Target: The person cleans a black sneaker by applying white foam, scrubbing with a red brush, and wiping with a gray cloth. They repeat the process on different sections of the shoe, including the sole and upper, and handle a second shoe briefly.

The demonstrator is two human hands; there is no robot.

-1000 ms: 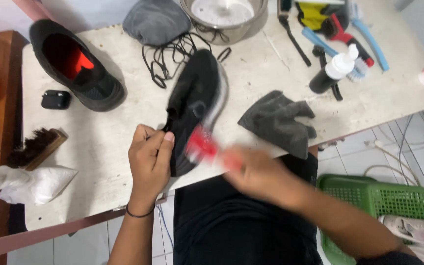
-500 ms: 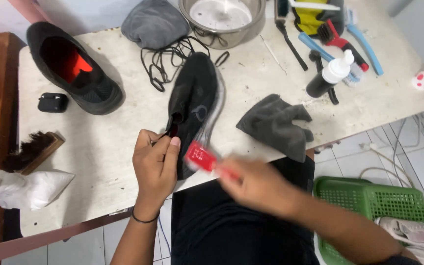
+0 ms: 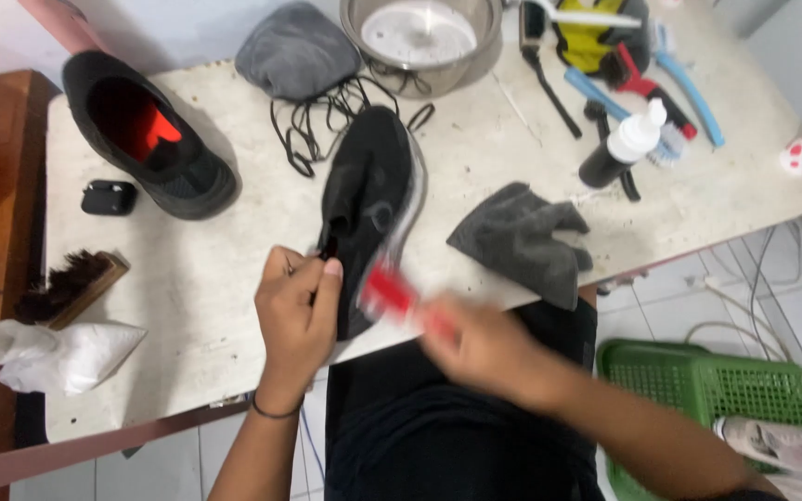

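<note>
A black shoe lies on its side near the front edge of the white table, toe pointing away. My left hand grips its heel end. My right hand, blurred by motion, holds a red-handled brush whose head rests against the shoe's pale sole edge by the heel. A second black shoe with an orange lining stands upright at the table's back left.
Black laces, a grey cloth and a metal bowl sit at the back. A dark grey rag, a black bottle and several brushes lie right. A wooden brush, white bag, small black case; green basket on the floor.
The red brush has moved back and forth along the shoe's sole edge near the heel. My left hand keeps its grip on the shoe. The view shifted slightly.
</note>
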